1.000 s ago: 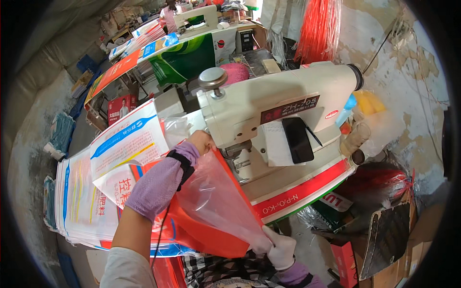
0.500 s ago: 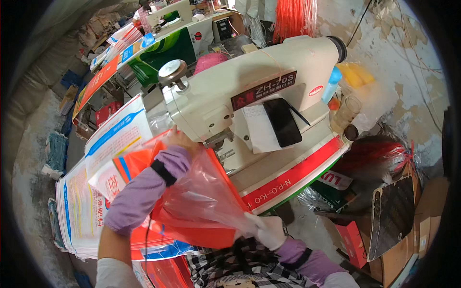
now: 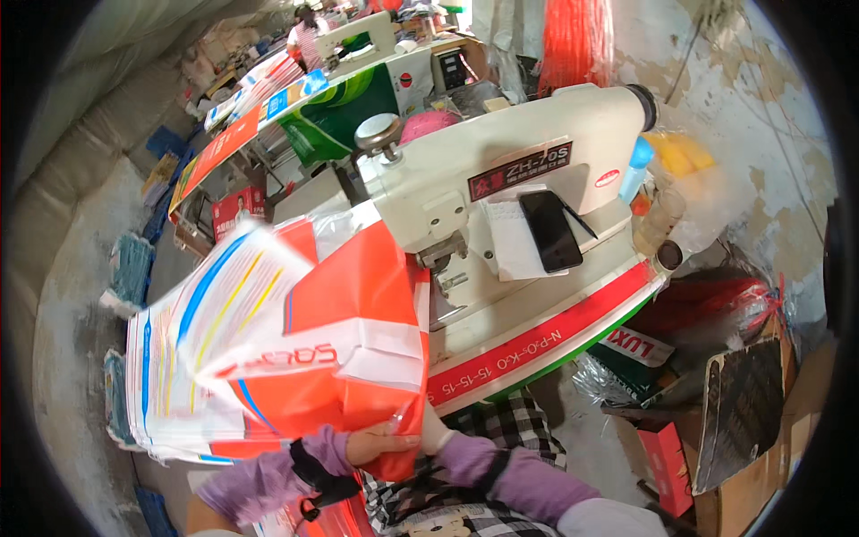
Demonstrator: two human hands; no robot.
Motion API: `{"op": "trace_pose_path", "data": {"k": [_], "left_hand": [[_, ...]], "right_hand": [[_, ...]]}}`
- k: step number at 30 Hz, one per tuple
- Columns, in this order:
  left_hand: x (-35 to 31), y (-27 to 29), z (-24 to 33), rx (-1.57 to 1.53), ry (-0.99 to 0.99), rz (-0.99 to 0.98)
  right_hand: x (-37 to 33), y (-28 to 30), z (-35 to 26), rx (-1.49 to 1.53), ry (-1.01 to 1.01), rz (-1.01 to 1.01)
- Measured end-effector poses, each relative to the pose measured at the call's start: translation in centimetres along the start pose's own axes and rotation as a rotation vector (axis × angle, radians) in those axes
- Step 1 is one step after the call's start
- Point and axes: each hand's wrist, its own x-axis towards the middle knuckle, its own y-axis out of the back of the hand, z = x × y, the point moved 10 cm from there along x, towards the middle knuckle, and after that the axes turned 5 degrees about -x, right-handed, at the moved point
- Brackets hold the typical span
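An orange woven bag [image 3: 344,331] is gripped at its lower edge by the left hand [image 3: 380,443], thumb over the front face, fingers closed behind it. The right hand [image 3: 436,436] is mostly hidden behind the same corner; a pale glove or finger cover is seen, and it appears to be pinching the bag edge, though the grip itself cannot be confirmed. Both forearms, in purple sleeves, come in from the lower edge and meet close together under the bag, wrists low, just in front of the lap.

Progress, as judged: the bag is lifted off the pile and held up, tilted, between the body and the sewing machine [image 3: 501,179]. Its upper edge is near the needle area [image 3: 438,259] but is not seen seated under the presser foot, so no stitching is judged to be under way. A clear plastic liner seems to show at the bag's lower corner; not certain.

A stack of white printed bags [image 3: 192,358] with blue and yellow stripes lies to the left, partly overlapped by the held bag; its top sheet is motion-blurred. The stack is thick, so plenty appears left to handle.

A black phone [image 3: 550,231] rests on a white notepad [image 3: 510,242] on the machine bed. A pink thread cone [image 3: 429,125] stands behind the machine head. Cardboard boxes [image 3: 743,421] and red packaging are on the floor at right. Another workstation with a person is seen far back, well apart.
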Motion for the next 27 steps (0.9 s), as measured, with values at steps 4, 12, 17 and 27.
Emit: {"op": "trace_pose_path", "data": {"k": [4, 12, 17, 27], "left_hand": [[2.1, 0.2, 0.7, -0.601, -0.283, -0.295], [-1.3, -9.6, 18.9, 1.487, -0.917, 0.217], [3.2, -10.6, 12.0, 1.913, -0.249, -0.117], [0.0, -12.9, 6.8, 1.569, -0.254, -0.426]], "right_hand": [[-1.8, 4.0, -3.5, 0.311, -0.365, -0.257], [-1.7, 8.0, -7.3, -0.137, -0.157, -0.174], [-7.7, 7.4, -9.3, -0.388, 0.228, -0.248], [-6.0, 9.4, -9.9, -0.727, 0.090, -0.130]]}}
